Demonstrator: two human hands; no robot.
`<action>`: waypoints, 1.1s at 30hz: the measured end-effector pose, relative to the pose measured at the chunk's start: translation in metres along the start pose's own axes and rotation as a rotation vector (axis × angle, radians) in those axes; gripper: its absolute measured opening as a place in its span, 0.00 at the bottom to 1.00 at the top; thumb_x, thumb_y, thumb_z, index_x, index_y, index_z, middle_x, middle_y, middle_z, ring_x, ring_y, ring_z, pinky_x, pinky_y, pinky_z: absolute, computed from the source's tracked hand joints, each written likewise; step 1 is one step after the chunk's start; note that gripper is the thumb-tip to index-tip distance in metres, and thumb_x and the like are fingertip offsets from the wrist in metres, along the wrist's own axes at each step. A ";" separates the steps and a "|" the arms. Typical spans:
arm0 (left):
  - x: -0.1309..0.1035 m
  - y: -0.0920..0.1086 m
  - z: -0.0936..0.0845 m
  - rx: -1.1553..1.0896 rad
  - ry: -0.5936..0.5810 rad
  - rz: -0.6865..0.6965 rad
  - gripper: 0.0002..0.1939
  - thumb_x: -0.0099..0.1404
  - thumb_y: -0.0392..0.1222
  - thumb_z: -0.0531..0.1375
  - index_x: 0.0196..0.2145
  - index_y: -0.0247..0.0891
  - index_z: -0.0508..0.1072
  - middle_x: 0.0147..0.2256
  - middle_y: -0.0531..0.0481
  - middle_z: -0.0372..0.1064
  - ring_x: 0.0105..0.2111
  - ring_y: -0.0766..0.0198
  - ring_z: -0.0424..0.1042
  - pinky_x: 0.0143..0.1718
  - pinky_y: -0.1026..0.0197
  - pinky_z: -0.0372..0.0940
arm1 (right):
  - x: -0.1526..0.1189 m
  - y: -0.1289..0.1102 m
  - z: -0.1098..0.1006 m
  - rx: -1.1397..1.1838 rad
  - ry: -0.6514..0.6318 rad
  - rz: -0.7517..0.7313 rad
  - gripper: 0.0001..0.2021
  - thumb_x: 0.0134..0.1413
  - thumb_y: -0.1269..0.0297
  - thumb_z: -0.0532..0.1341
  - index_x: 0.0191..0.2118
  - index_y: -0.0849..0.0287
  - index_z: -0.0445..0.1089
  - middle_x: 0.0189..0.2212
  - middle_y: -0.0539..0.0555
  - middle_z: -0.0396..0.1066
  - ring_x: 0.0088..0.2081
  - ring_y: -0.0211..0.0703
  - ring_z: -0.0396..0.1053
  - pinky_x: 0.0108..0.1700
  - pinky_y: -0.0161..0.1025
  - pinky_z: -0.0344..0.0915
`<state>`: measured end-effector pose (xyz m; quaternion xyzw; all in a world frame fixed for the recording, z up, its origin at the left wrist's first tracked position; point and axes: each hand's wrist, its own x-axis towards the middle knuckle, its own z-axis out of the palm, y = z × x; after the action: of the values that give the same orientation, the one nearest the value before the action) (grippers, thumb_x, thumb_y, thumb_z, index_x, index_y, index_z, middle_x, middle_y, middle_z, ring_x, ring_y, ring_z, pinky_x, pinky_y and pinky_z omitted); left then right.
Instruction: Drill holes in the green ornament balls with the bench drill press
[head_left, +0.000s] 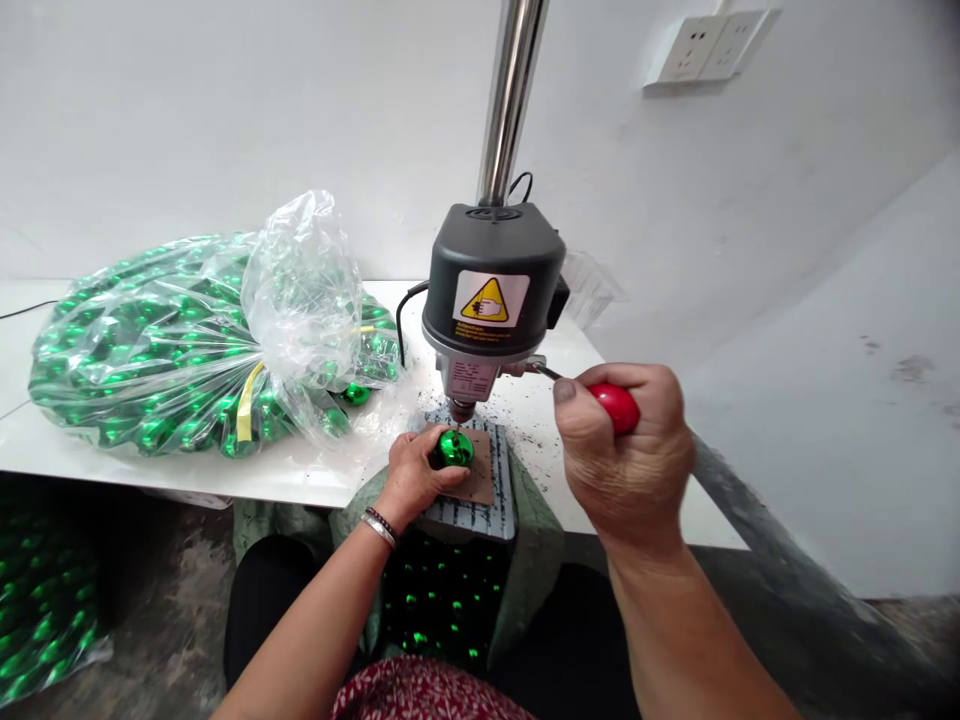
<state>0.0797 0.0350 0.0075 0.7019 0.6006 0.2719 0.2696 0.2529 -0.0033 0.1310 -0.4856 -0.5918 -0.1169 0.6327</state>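
A shiny green ball [455, 449] sits under the chuck [462, 409] of a small drill press [491, 250]. My left hand [416, 468] is closed round its left side, thumb at the front and fingers behind. The bit comes down to the top of the ball; whether it has entered I cannot tell. Beneath the ball lies a brown board [482, 485] on the press's slotted metal base [502, 500]. My right hand [630, 450] grips the red knob [616, 407] of the press's feed lever, to the right of the drill head.
A clear plastic bag [150, 340] of green balls lies on the white table [300, 478] at left. More green balls [442, 600] fill a green sack [529, 510] below the table edge. Another bag [49, 590] rests on the floor. Dark shavings surround the base.
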 end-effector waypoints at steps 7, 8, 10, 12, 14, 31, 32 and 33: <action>0.001 -0.002 0.001 -0.011 -0.003 0.005 0.27 0.56 0.41 0.75 0.55 0.48 0.82 0.43 0.49 0.81 0.48 0.48 0.74 0.53 0.51 0.66 | -0.003 0.003 -0.002 -0.034 0.016 -0.083 0.07 0.61 0.64 0.64 0.32 0.53 0.65 0.23 0.42 0.72 0.19 0.29 0.65 0.22 0.30 0.62; 0.001 -0.002 0.001 -0.009 -0.002 0.013 0.27 0.56 0.41 0.75 0.55 0.48 0.82 0.43 0.49 0.81 0.48 0.49 0.74 0.53 0.51 0.67 | -0.004 0.003 -0.002 -0.035 0.014 -0.089 0.07 0.61 0.64 0.64 0.32 0.53 0.65 0.23 0.43 0.72 0.19 0.29 0.65 0.22 0.30 0.62; 0.001 -0.004 0.001 -0.006 0.001 0.029 0.27 0.57 0.41 0.75 0.55 0.47 0.81 0.43 0.49 0.81 0.47 0.49 0.74 0.53 0.51 0.67 | -0.006 0.003 -0.001 -0.036 0.016 -0.100 0.07 0.61 0.65 0.64 0.32 0.53 0.65 0.23 0.43 0.72 0.19 0.29 0.65 0.22 0.30 0.62; 0.000 -0.004 0.002 -0.006 -0.002 0.033 0.28 0.57 0.41 0.75 0.56 0.47 0.81 0.43 0.49 0.81 0.47 0.49 0.73 0.54 0.51 0.66 | -0.008 0.003 -0.001 -0.042 0.022 -0.105 0.07 0.61 0.65 0.64 0.33 0.53 0.65 0.23 0.43 0.72 0.19 0.29 0.65 0.22 0.30 0.62; 0.000 -0.004 0.002 -0.008 -0.005 0.031 0.28 0.57 0.41 0.75 0.56 0.46 0.81 0.44 0.49 0.81 0.48 0.49 0.73 0.54 0.50 0.66 | -0.010 0.003 0.000 -0.053 0.030 -0.112 0.07 0.61 0.65 0.63 0.33 0.53 0.65 0.22 0.43 0.71 0.19 0.29 0.65 0.22 0.30 0.62; 0.000 -0.010 0.006 -0.012 0.004 0.045 0.27 0.58 0.43 0.74 0.56 0.46 0.81 0.42 0.49 0.80 0.48 0.49 0.73 0.54 0.51 0.67 | -0.041 0.016 0.005 0.015 0.051 -0.064 0.05 0.61 0.63 0.64 0.36 0.55 0.68 0.28 0.46 0.74 0.27 0.35 0.72 0.30 0.34 0.67; 0.000 -0.010 0.006 -0.014 0.007 0.042 0.27 0.58 0.43 0.74 0.56 0.46 0.81 0.42 0.49 0.80 0.48 0.49 0.73 0.54 0.51 0.67 | -0.043 0.017 0.005 0.026 0.054 -0.064 0.05 0.61 0.63 0.64 0.36 0.55 0.68 0.28 0.47 0.74 0.28 0.35 0.72 0.30 0.35 0.67; 0.000 -0.010 0.006 -0.016 0.010 0.038 0.27 0.58 0.43 0.74 0.56 0.46 0.81 0.41 0.49 0.80 0.48 0.50 0.73 0.54 0.51 0.67 | -0.045 0.018 0.006 0.039 0.053 -0.068 0.05 0.60 0.63 0.64 0.37 0.54 0.67 0.29 0.47 0.74 0.28 0.35 0.72 0.30 0.35 0.66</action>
<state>0.0768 0.0361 -0.0037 0.7098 0.5862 0.2853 0.2669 0.2503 -0.0091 0.0823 -0.4495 -0.5932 -0.1398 0.6530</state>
